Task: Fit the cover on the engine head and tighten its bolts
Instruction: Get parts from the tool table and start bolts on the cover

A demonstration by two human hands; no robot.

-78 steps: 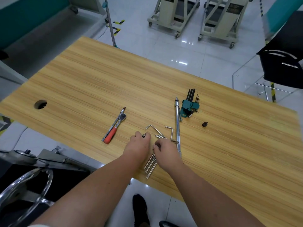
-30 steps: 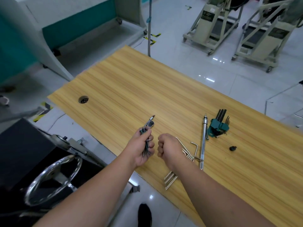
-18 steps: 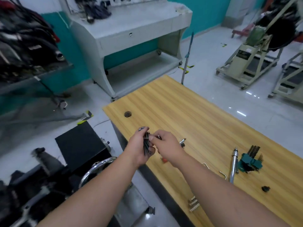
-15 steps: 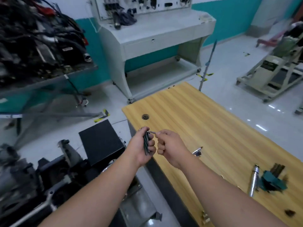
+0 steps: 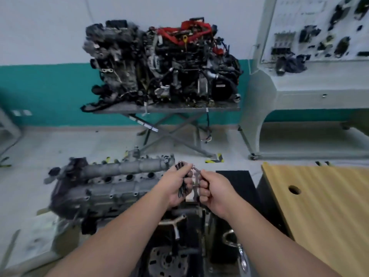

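Observation:
A grey engine head with its cover (image 5: 111,184) lies below and left of my hands, long side running left to right, with several bolt holes along its top. My left hand (image 5: 175,185) grips a bundle of dark bolts (image 5: 182,188) upright in its fist. My right hand (image 5: 214,188) is curled close beside it, its fingertips pinching the top of one bolt at the bundle. Both hands hover over the right end of the engine head.
The wooden table (image 5: 323,208) with a cable hole stands at the right. A black block (image 5: 235,182) sits between table and engine. A large engine on a scissor stand (image 5: 163,66) is at the back. A grey workbench (image 5: 311,92) stands at the back right.
I have turned left, away from the table and its tools, to face the engine head. My left hand took up the bolts from the table and still holds them; my right hand stays beside it.

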